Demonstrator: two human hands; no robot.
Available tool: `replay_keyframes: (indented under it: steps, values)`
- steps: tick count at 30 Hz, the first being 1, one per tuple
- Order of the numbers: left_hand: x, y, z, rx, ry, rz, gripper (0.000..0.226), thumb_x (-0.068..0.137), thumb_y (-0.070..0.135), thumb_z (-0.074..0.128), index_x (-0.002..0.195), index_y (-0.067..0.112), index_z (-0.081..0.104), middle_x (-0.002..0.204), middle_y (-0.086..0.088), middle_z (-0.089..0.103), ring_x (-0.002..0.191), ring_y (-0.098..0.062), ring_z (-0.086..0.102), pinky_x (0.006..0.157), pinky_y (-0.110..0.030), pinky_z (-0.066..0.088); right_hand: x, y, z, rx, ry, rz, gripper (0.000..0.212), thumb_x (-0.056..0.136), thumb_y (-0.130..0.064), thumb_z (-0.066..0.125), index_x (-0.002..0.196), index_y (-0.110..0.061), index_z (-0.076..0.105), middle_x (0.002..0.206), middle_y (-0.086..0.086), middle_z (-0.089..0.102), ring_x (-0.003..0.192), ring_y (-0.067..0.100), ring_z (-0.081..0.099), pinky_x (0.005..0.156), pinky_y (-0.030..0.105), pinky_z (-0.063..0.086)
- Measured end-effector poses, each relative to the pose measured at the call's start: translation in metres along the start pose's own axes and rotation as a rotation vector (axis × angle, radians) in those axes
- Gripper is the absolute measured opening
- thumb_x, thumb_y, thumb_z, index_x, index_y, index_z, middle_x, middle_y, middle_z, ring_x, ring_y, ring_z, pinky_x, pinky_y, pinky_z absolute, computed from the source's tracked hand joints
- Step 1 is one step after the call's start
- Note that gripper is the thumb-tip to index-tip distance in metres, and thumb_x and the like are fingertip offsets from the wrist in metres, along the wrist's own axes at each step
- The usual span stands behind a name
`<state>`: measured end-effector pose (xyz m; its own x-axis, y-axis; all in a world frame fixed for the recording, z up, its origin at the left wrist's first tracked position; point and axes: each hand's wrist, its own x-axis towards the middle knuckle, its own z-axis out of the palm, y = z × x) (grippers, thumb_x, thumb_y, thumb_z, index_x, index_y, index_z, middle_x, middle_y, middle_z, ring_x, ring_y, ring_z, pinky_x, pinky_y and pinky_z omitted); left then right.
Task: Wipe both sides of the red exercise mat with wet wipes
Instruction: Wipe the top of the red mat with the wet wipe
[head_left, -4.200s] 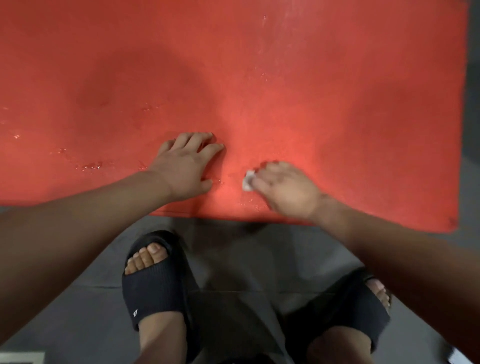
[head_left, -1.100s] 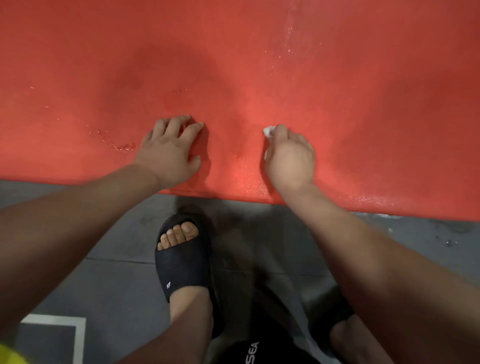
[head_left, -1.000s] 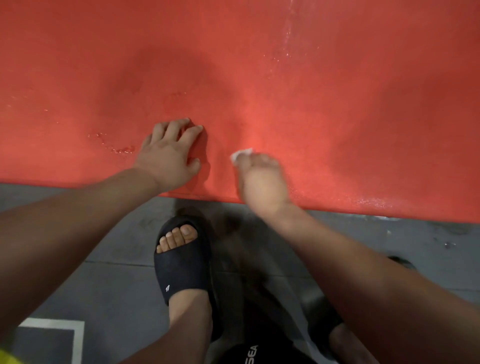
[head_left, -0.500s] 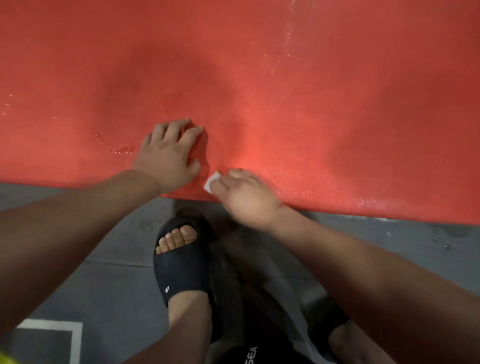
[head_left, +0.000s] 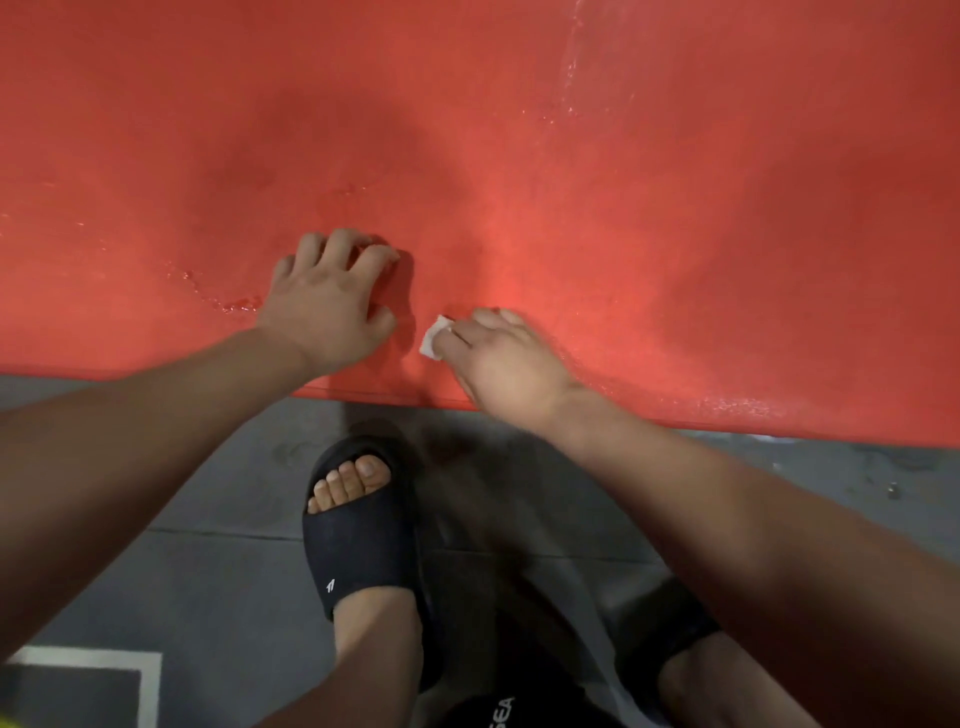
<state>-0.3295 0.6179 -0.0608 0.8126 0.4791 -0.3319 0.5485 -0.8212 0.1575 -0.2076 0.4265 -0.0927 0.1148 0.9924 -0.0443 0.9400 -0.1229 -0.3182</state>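
Observation:
The red exercise mat (head_left: 649, 218) lies flat on the floor and fills the upper half of the view, with wet streaks on it. My left hand (head_left: 327, 301) rests on the mat near its front edge, fingers spread and bent, holding nothing. Just to its right, my right hand (head_left: 498, 358) presses a small folded white wet wipe (head_left: 434, 343) onto the mat; only the wipe's left end shows past my fingertips.
The mat's front edge runs across the view above a grey tiled floor (head_left: 218, 571). My feet in black slides (head_left: 363, 535) stand just below the edge. A white-lined floor marking (head_left: 145, 670) sits at the bottom left.
My right hand swept the wipe from farther up the mat down and left toward the front edge, stopping beside my left hand. My left hand has stayed put.

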Motion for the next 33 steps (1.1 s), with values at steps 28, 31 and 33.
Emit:
replay_keyframes:
  steps: [28, 31, 33]
  values:
    - [0.055, -0.007, -0.006, -0.083, 0.064, -0.006, 0.053, 0.089, 0.036, 0.061, 0.140, 0.030, 0.047, 0.153, -0.009, 0.036, 0.140, -0.037, 0.032, 0.106, -0.057, 0.036, 0.060, 0.078, -0.029, -0.142, 0.029, 0.118, 0.033, 0.080, -0.016, 0.059, 0.110, -0.028, 0.063, 0.095, -0.001, 0.067, 0.091, 0.030, 0.059, 0.076, 0.039, 0.040]
    - [0.057, -0.008, -0.008, -0.057, 0.063, 0.006, 0.054, 0.088, 0.038, 0.061, 0.140, 0.031, 0.047, 0.152, -0.009, 0.037, 0.137, -0.036, 0.034, 0.104, -0.056, 0.038, 0.084, 0.095, -0.039, -0.123, 0.148, 0.518, 0.028, 0.086, -0.020, 0.050, 0.110, -0.026, 0.062, 0.099, 0.004, 0.069, 0.096, 0.033, 0.058, 0.080, 0.041, 0.040]
    - [0.058, -0.009, -0.008, -0.053, 0.066, 0.009, 0.054, 0.088, 0.038, 0.062, 0.139, 0.031, 0.048, 0.151, -0.009, 0.038, 0.136, -0.036, 0.035, 0.102, -0.056, 0.039, 0.085, 0.082, -0.028, -0.092, 0.133, 0.409, 0.029, 0.086, -0.016, 0.051, 0.111, -0.021, 0.064, 0.102, 0.008, 0.069, 0.093, 0.034, 0.059, 0.078, 0.041, 0.043]
